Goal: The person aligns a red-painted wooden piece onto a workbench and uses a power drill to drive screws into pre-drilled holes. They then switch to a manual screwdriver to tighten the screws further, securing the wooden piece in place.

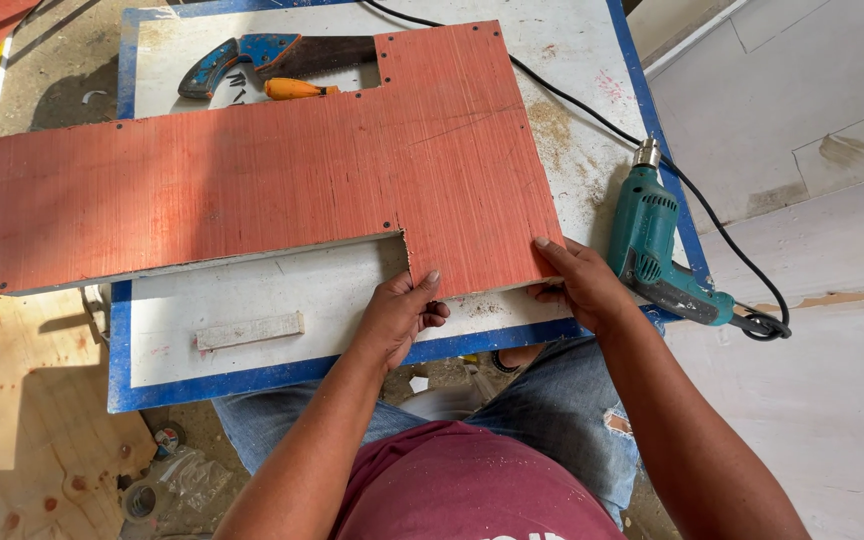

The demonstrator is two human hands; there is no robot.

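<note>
1. A red plywood panel (252,180) lies flat on a white board with a blue edge (282,372), which serves as the work surface.
2. The panel's long axis runs left to right across the view; its left end hangs well past the white board, over a pale wooden sheet (42,440) lower down.
3. The panel is notched: one tab points toward the person at the right end, another drops down at the far left, and a further tab rises away from the person at the upper right.
4. The left hand (400,312) grips the near edge of the right-hand tab at its left corner, thumb on the red face, fingers curled under the edge.
5. The right hand (577,285) holds the same tab at its right corner, thumb flat on top, fingers closed around the edge beneath.
6. A teal electric drill (652,250) lies just beside the right hand, chuck pointing away from the person, with its black cord (572,100) trailing across the board.
7. Beyond the panel lie a handsaw with a blue handle (242,55) and an orange-handled tool (297,89), both partly covered by it.
8. A small white strip (249,331) rests on the board near the left hand.
</note>
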